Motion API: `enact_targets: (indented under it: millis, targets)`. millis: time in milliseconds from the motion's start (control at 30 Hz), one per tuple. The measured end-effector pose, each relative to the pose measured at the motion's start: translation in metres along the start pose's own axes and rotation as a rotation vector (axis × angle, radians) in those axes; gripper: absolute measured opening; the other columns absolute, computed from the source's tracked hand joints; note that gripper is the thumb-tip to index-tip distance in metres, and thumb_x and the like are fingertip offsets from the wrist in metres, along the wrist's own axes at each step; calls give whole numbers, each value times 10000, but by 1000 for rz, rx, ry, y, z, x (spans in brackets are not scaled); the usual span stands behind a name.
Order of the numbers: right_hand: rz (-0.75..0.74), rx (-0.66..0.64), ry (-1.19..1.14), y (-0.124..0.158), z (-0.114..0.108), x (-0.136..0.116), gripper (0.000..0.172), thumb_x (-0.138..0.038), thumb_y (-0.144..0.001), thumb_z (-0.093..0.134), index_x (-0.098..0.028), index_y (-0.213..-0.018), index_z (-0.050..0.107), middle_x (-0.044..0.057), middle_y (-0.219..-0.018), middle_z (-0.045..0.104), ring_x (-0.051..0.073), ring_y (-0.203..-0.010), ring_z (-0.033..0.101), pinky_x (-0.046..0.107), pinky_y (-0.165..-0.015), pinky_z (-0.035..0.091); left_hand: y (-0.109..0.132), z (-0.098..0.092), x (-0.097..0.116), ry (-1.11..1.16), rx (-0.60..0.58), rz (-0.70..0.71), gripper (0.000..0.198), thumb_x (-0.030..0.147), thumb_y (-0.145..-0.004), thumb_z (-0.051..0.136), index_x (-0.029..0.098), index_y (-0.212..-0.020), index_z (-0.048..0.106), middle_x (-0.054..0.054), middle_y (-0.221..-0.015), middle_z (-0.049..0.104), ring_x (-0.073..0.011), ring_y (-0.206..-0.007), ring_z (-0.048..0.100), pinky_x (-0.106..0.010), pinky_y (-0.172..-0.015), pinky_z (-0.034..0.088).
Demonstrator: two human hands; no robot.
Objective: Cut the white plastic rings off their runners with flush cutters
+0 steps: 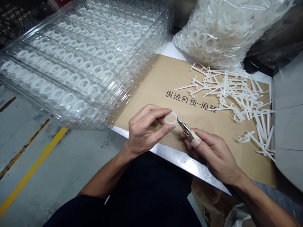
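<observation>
Between the thumb and fingers of my left hand is a white plastic ring, held up over the near edge of the cardboard. My right hand is closed around a pair of nippers with pale handles. The metal jaws point up and left, and their tip meets or nearly meets the ring's right rim; I cannot tell whether they touch. Beyond the hands, a pile of white plastic sprue pieces lies scattered on the brown cardboard sheet.
Stacked clear plastic trays with rows of white rings stand at the left. A clear bag full of rings sits at the back. A grey-white panel borders the right side. The table's metal edge runs in front, above a paper bag.
</observation>
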State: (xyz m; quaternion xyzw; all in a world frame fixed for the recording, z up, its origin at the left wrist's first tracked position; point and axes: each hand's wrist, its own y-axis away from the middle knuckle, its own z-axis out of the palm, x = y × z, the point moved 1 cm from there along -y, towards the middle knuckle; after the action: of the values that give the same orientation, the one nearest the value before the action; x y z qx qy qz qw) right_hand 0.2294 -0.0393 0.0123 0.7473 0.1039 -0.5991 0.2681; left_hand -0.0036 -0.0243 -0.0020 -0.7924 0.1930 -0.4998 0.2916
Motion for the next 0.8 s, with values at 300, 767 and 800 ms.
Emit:
enact_targets:
  millis: [300, 767, 800]
  targets:
    - [-4, -12, -10, 0, 1, 1, 352, -502, -1090, 521, -201, -1148, 694, 2, -800, 549, 132, -655, 461, 243, -541, 393, 1, 0, -1, 21, -1, -3, 309, 232, -885, 837, 189, -1179, 754, -48, -968, 718, -116, -801, 672, -225, -675, 584]
    - [16, -35, -127, -2, -1, 4, 363, -546, -1058, 566, -194, -1044, 655, -4, -804, 535, 129, -642, 421, 266, -570, 361, -1, 0, -2, 57, 1, -12, 301, 303, -890, 836, 184, -1156, 761, -47, -931, 709, -107, -751, 646, -228, -668, 564]
    - [13, -38, -141, -1, -1, 4, 368, -548, -1059, 564, -191, -1036, 650, -4, -803, 532, 130, -643, 414, 270, -577, 353, -1, 0, -2, 64, 5, -17, 303, 299, -887, 838, 185, -1157, 760, -48, -934, 711, -108, -753, 648, -231, -672, 565]
